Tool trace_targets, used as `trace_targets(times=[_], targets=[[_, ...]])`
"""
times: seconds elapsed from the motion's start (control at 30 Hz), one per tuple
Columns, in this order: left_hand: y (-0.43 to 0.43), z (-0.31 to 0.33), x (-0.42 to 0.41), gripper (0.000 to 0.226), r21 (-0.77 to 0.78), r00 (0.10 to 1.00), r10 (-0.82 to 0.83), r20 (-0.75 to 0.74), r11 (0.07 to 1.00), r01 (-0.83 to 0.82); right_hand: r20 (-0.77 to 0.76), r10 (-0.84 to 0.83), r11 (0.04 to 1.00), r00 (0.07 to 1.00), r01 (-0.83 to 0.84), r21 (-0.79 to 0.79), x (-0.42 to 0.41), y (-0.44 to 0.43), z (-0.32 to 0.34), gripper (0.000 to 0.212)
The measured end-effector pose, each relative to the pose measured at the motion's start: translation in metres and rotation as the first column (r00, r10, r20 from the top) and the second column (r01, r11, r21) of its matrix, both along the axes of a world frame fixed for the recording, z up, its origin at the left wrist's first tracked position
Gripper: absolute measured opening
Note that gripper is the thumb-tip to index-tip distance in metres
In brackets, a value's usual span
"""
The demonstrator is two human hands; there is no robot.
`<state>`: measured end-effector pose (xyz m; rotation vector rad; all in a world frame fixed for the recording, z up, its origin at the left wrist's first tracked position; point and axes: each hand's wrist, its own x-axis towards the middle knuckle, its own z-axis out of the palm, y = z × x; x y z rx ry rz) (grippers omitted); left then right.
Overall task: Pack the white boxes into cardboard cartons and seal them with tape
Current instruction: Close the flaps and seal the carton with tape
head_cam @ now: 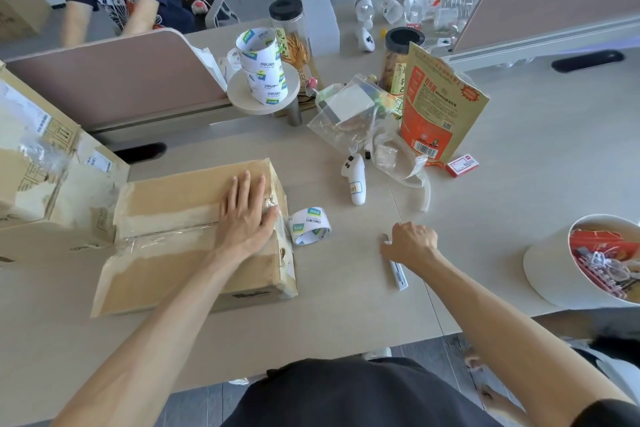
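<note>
1. Left of centre in the frame, a closed brown cardboard carton (194,236) lies on the pale wooden desk (346,305), its flaps down and a strip of clear tape running along the top seam.
2. The left hand (244,215) lies flat on the carton's right end, fingers spread and straight, clamped on nothing; I judge it presses the tape end over the edge and keeps the flaps from springing up.
3. Just beside that end, a roll of tape with a white printed core (309,226) rests on the desk, probably left within reach while a short stretch of tape still joins it to the carton; the join itself is too faint to confirm.
4. Right of centre, the right hand (412,244) has its fingers curled down over the upper end of a slim white utility knife (398,274) lying on the desk. Whether the fingers have closed on it I cannot tell; the reach suggests the tape is to be cut.
5. No white boxes show loose near the carton, so they are presumably inside it.
6. At the left edge a second, opened cardboard carton (41,163) stands, and in the upper middle a stack of spare tape rolls (263,69) sits on a round white stand.
</note>
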<state>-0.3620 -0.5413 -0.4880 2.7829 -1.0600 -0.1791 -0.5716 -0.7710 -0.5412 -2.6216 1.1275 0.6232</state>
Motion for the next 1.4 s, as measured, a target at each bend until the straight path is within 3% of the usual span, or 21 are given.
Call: trace_targets(times=[0.23, 0.33, 0.47, 0.57, 0.63, 0.73, 0.9, 1.1, 1.4], targets=[[0.001, -0.003, 0.000, 0.083, -0.031, 1.000, -0.008, 0.020, 0.999, 0.009, 0.037, -0.007, 0.989, 0.999, 0.001, 0.151, -0.001, 0.008, -0.006, 0.027], [0.004, 0.000, 0.000, 0.082, -0.025, 0.999, -0.036, -0.004, 0.999, 0.036, 0.209, -0.091, 0.964, 0.974, 0.034, 0.265, 0.009, 0.017, -0.002, 0.012], [0.005, -0.003, -0.001, 0.073, -0.005, 0.999, -0.027, -0.017, 1.000, 0.027, 0.554, -0.196, 0.927, 0.809, -0.031, 0.373, 0.037, 0.041, 0.011, 0.013], [0.007, -0.007, 0.003, 0.063, -0.049, 0.998, -0.064, 0.023, 0.997, 0.065, 0.676, -0.230, 0.903, 0.699, -0.105, 0.416, 0.059, 0.069, 0.023, 0.015], [0.007, -0.007, 0.007, 0.061, -0.160, 0.999, -0.038, 0.027, 0.986, 0.042, 0.683, -0.221, 0.880, 0.696, -0.159, 0.447, 0.072, 0.085, 0.026, 0.020], [0.005, -0.004, 0.004, 0.057, -0.240, 1.000, 0.002, 0.030, 0.971, 0.005, 0.586, -0.257, 0.832, 0.768, -0.133, 0.539, 0.084, 0.101, 0.027, 0.028], [0.006, -0.006, 0.004, 0.055, -0.242, 0.999, -0.003, 0.043, 0.970, 0.013, 0.504, -0.182, 0.882, 0.844, -0.086, 0.464, 0.095, 0.110, 0.025, 0.033], [0.005, -0.004, 0.002, 0.057, -0.225, 0.999, 0.011, 0.036, 0.974, -0.002, 0.520, -0.177, 0.871, 0.836, -0.113, 0.478, 0.106, 0.109, 0.024, 0.045], [0.003, -0.005, 0.002, 0.058, -0.211, 0.999, -0.001, 0.047, 0.977, 0.011, 0.473, -0.143, 0.814, 0.869, -0.169, 0.556, 0.099, 0.101, 0.017, 0.041]])
